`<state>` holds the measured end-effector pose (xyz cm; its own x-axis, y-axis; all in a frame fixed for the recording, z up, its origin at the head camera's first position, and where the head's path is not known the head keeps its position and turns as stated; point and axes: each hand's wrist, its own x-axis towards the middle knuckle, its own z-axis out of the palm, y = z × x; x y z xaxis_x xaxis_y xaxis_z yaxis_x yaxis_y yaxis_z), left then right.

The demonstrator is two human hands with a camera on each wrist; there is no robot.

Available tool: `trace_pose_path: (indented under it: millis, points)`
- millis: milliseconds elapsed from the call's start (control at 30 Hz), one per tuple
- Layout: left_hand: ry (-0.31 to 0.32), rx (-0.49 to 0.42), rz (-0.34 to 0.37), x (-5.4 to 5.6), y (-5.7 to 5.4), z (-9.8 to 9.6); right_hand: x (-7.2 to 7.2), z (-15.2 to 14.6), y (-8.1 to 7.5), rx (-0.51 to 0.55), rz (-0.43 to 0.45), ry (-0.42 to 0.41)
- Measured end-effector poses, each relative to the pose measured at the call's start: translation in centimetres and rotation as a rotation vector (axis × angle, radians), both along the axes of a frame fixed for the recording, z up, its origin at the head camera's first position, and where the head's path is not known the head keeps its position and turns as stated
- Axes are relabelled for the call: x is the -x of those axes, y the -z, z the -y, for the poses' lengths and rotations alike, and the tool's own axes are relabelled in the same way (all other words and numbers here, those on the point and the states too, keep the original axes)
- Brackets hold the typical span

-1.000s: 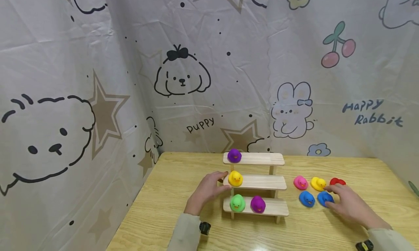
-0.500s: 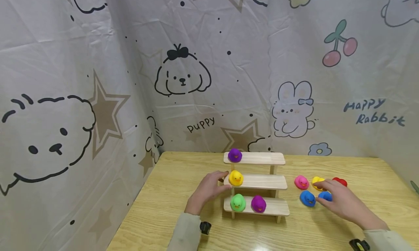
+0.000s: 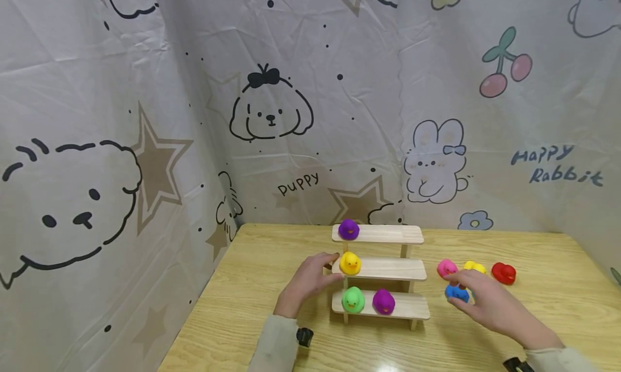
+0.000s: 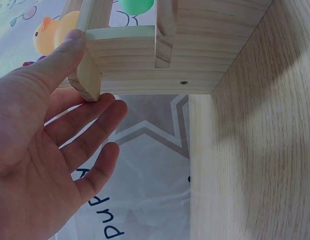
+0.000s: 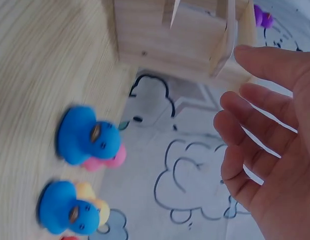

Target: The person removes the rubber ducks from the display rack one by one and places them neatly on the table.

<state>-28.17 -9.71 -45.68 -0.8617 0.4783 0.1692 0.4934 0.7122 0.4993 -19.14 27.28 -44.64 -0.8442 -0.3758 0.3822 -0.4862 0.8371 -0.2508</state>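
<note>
A three-tier wooden display shelf (image 3: 388, 268) stands on the table. My left hand (image 3: 308, 283) grips the left end of its middle board, thumb on one side and index finger on the other. Beside that hand sits a yellow duck (image 3: 350, 263). A purple duck (image 3: 349, 229) is on the top tier; a green duck (image 3: 353, 300) and a magenta duck (image 3: 384, 302) are on the bottom one. My right hand (image 3: 497, 310) hovers with bent fingers and nothing held, near a blue duck (image 3: 456, 293). Another blue duck (image 5: 69, 207), seen in the right wrist view, is hidden by this hand in the head view.
Behind the right hand on the wooden table (image 3: 543, 302) lie a pink duck (image 3: 447, 268), a second yellow duck (image 3: 474, 267) and a red duck (image 3: 504, 273). A printed cloth (image 3: 291, 91) hangs behind and to the left of the table.
My right hand has moved left from the farther blue duck towards the nearer one, uncovering the red duck. My left hand keeps its grip on the shelf.
</note>
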Motion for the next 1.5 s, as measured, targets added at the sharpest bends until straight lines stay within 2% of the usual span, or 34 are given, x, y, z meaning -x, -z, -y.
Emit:
trace_pose_path:
  millis: [133, 400, 833, 1200, 1333, 1500]
  points:
    - [0.002, 0.004, -0.003, 0.0, 0.0, 0.0, -0.2, 1.0, 0.4, -0.015, -0.105, -0.063]
    - [-0.008, 0.000, 0.004, -0.1, -0.1, 0.0, -0.3, 3.3, 1.0, 0.027, -0.179, -0.166]
    - [0.009, -0.007, -0.006, 0.0, -0.1, 0.0, -0.1, 6.8, 1.2, 0.027, -0.056, -0.188]
    - [0.006, 0.004, 0.004, 0.1, 0.0, -0.1, 0.6, 8.8, 1.6, 0.075, -0.068, -0.270]
    - [0.007, 0.004, 0.004, 0.1, 0.1, -0.1, 0.9, 9.4, 1.9, 0.088, -0.104, -0.302]
    - [0.005, -0.003, 0.003, 0.0, 0.1, 0.0, 1.1, 10.0, 2.1, 0.075, -0.102, -0.300]
